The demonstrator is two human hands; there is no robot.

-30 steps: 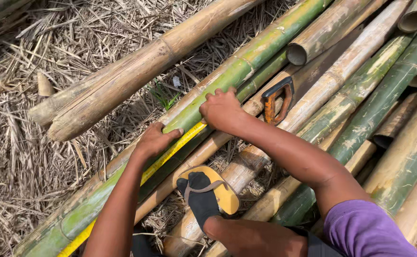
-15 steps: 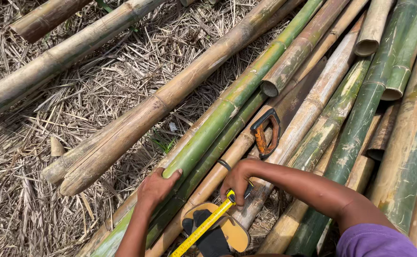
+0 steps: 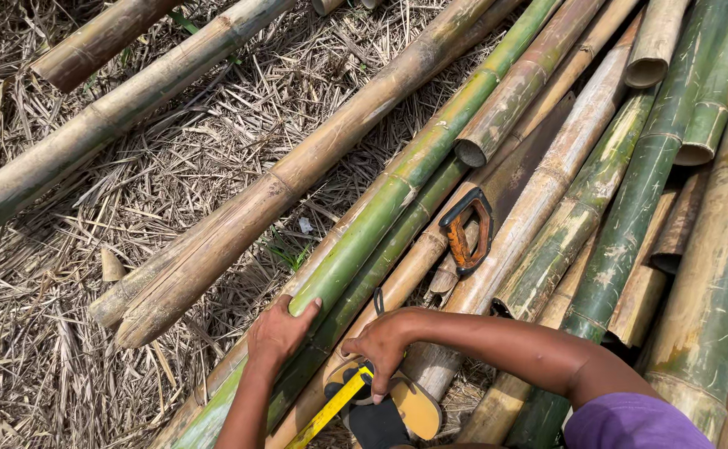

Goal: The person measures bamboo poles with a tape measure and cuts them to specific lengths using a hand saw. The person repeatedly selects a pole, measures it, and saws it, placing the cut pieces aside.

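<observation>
My left hand (image 3: pixel 279 333) rests palm-down on a long green bamboo pole (image 3: pixel 397 187), fingers wrapped over its curve. My right hand (image 3: pixel 383 342) sits just to the right of it, fingers pinched on a yellow tape measure (image 3: pixel 333 407) whose blade runs down and left toward the frame's bottom. Under the tape is my foot in a yellow-soled sandal (image 3: pixel 397 407), pressed against the poles.
A hand saw's orange and black handle (image 3: pixel 468 231) lies among stacked bamboo poles (image 3: pixel 630 208) on the right. A thick brownish pole (image 3: pixel 297 175) and another (image 3: pixel 106 116) lie across dry straw (image 3: pixel 64 333) on the left.
The view has shifted upward along the poles. My right hand moved from higher on the green pole down to the tape measure near my foot; the left hand stays on the pole.
</observation>
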